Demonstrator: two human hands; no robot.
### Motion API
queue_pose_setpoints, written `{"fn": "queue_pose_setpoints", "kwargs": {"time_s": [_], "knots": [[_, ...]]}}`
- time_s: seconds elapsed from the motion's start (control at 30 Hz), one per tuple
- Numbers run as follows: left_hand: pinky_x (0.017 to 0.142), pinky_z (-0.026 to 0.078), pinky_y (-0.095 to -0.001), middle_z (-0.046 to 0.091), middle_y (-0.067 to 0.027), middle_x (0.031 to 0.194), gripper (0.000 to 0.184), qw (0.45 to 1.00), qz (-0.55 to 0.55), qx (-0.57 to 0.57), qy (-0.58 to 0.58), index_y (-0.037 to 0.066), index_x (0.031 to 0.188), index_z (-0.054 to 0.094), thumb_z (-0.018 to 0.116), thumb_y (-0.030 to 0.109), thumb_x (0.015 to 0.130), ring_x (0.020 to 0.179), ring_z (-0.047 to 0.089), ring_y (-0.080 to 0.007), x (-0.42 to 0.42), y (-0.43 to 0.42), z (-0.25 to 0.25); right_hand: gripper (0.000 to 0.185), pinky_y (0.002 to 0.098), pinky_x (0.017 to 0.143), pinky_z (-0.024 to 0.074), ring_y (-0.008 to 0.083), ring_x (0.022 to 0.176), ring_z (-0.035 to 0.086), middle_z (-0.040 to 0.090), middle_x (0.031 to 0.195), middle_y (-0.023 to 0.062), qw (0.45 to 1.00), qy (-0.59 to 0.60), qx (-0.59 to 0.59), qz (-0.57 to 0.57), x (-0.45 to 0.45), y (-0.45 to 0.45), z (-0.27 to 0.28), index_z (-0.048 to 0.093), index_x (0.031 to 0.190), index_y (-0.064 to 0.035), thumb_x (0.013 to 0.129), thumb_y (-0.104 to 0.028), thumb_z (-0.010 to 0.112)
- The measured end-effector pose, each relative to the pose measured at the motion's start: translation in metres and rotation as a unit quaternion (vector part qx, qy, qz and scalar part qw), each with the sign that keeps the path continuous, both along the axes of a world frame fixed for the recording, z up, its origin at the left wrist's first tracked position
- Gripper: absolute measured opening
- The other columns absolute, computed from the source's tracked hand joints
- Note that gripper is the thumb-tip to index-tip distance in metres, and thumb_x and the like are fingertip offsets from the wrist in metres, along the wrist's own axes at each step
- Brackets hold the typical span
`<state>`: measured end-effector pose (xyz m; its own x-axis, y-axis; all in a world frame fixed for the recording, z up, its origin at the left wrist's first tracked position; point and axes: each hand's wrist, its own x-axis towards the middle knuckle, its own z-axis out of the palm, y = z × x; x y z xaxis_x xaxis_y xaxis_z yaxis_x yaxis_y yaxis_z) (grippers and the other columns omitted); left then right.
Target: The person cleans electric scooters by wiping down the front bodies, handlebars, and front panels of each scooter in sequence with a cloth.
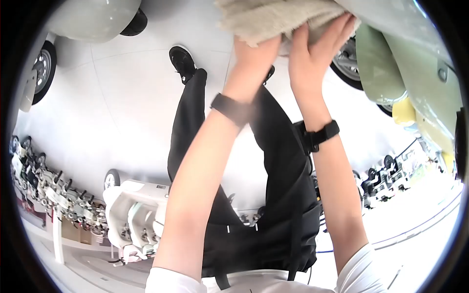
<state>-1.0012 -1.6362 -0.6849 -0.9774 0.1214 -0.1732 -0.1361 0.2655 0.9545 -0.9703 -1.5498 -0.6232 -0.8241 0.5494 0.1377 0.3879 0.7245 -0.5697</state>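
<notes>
A beige, towel-like cloth (pixel 278 19) is bunched up at the top of the head view. My left hand (pixel 257 51) is on the cloth from below, its fingers covered by the folds. Beside it, my right hand (pixel 315 53) grips the cloth's right part, with thumb and fingers partly showing against it. A glossy pale body panel (pixel 391 22) curves close by on the right, near my right fingers; whether the cloth touches it I cannot tell. Dark bands are on both wrists.
Pale green scooter bodywork (pixel 420 83) with a wheel (pixel 348 63) stands at the right. Another rounded pale body (pixel 93 19) and a wheel (pixel 45 72) are at upper left. Many scooters (pixel 58 190) line the back. A white scooter (pixel 139 207) stands at lower left.
</notes>
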Motion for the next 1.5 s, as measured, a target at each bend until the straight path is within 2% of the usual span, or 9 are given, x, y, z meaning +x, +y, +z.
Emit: {"fn": "queue_pose_setpoints", "kwargs": {"time_s": [0.23, 0.47, 0.6, 0.73, 0.83, 0.97, 1.03, 1.3, 1.5], "knots": [[0.127, 0.01, -0.0579, 0.048, -0.0162, 0.153, 0.081, 0.996, -0.013, 0.076, -0.048, 0.003, 0.154, 0.037, 0.073, 0.031, 0.085, 0.149, 0.031, -0.0368, -0.045, 0.019, 0.061, 0.05, 0.0376, 0.109, 0.0438, 0.0266, 0.128, 0.055, 0.055, 0.139, 0.0173, 0.887, 0.016, -0.446, -0.115, -0.039, 0.056, 0.023, 0.041, 0.147, 0.0013, 0.105, -0.024, 0.051], [0.111, 0.043, -0.0459, 0.051, -0.0208, 0.147, 0.063, 0.998, -0.047, 0.02, -0.043, 0.002, 0.14, 0.051, 0.071, 0.031, 0.089, 0.134, 0.05, -0.0364, -0.038, 0.012, -0.026, 0.073, 0.0439, 0.123, 0.021, 0.0329, 0.151, 0.023, 0.015, 0.165, 0.023, 0.997, -0.065, -0.031, -0.021, -0.049, -0.024, 0.027, 0.012, 0.159, 0.0067, 0.107, -0.026, 0.052], [0.105, 0.047, -0.0478, 0.064, -0.0244, 0.129, 0.05, 0.983, 0.158, 0.061, -0.076, 0.0, 0.131, 0.057, 0.068, 0.024, 0.089, 0.119, 0.06, -0.0405, -0.054, 0.02, -0.007, 0.081, 0.0446, 0.126, 0.0077, 0.0358, 0.156, 0.007, 0.003, 0.169, 0.0244, 0.993, -0.063, -0.103, -0.009, -0.038, -0.021, 0.027, 0.004, 0.161, 0.0059, 0.106, -0.021, 0.056], [0.097, 0.052, -0.0464, 0.068, -0.0276, 0.118, 0.042, 0.976, -0.068, -0.037, -0.202, -0.002, 0.126, 0.06, 0.06, 0.02, 0.09, 0.107, 0.066, -0.044, -0.075, -0.054, 0.005, 0.084, 0.0448, 0.126, 0.0069, 0.0363, 0.156, 0.007, 0.002, 0.169, 0.0248, 0.993, -0.06, -0.104, -0.018, -0.04, -0.025, 0.027, 0.002, 0.161, 0.0058, 0.105, -0.02, 0.059], [0.082, 0.051, -0.0375, 0.072, -0.0162, 0.097, 0.039, 0.894, -0.205, -0.174, -0.359, -0.002, 0.117, 0.065, 0.055, 0.028, 0.094, 0.087, 0.065, -0.025, -0.045, -0.176, -0.056, 0.084, 0.0472, 0.126, 0.008, 0.0373, 0.156, 0.006, 0.0, 0.168, 0.025, 0.996, -0.074, -0.054, -0.02, -0.041, -0.029, 0.024, 0.0, 0.161, 0.0054, 0.105, -0.018, 0.058], [0.06, 0.058, -0.0416, 0.07, -0.0178, 0.081, 0.069, 0.667, -0.275, -0.376, -0.581, -0.01, 0.107, 0.067, 0.064, 0.058, 0.093, 0.065, 0.068, -0.0281, 0.039, -0.322, -0.071, 0.083, 0.0493, 0.126, 0.0086, 0.039, 0.156, 0.005, -0.002, 0.167, 0.0256, 0.996, -0.075, -0.041, -0.018, -0.038, -0.028, 0.018, -0.002, 0.161, 0.0047, 0.105, -0.017, 0.055], [0.06, 0.053, -0.0382, 0.067, -0.0121, 0.072, 0.051, 0.607, -0.282, -0.324, -0.669, -0.002, 0.091, 0.067, 0.056, 0.047, 0.101, 0.056, 0.061, -0.0243, 0.064, -0.329, -0.054, 0.083, 0.0496, 0.126, 0.0086, 0.0392, 0.156, 0.004, -0.002, 0.167, 0.0256, 0.996, -0.077, -0.044, -0.018, -0.042, -0.027, 0.016, -0.002, 0.161, 0.0045, 0.105, -0.017, 0.055], [0.053, 0.044, -0.0401, 0.057, -0.0091, 0.067, 0.045, 0.767, -0.256, -0.293, -0.51, -0.003, 0.08, 0.061, 0.061, 0.038, 0.098, 0.055, 0.052, -0.0217, 0.04, -0.337, -0.059, 0.081, 0.0556, 0.124, 0.0072, 0.0472, 0.154, -0.001, -0.007, 0.165, 0.0331, 0.996, -0.073, -0.045, -0.038, -0.037, -0.029, 0.014, 0.003, 0.16, 0.0055, 0.102, -0.013, 0.056], [0.05, 0.039, -0.037, 0.055, -0.0076, 0.066, 0.043, 0.618, -0.362, -0.278, -0.64, 0.001, 0.078, 0.058, 0.061, 0.037, 0.099, 0.052, 0.049, -0.0187, 0.011, -0.295, -0.025, 0.08, 0.0573, 0.124, 0.0041, 0.0489, 0.154, -0.003, -0.004, 0.165, 0.033, 0.996, -0.039, -0.064, -0.05, -0.037, -0.03, 0.01, 0.005, 0.16, 0.0052, 0.101, -0.013, 0.057]]}}
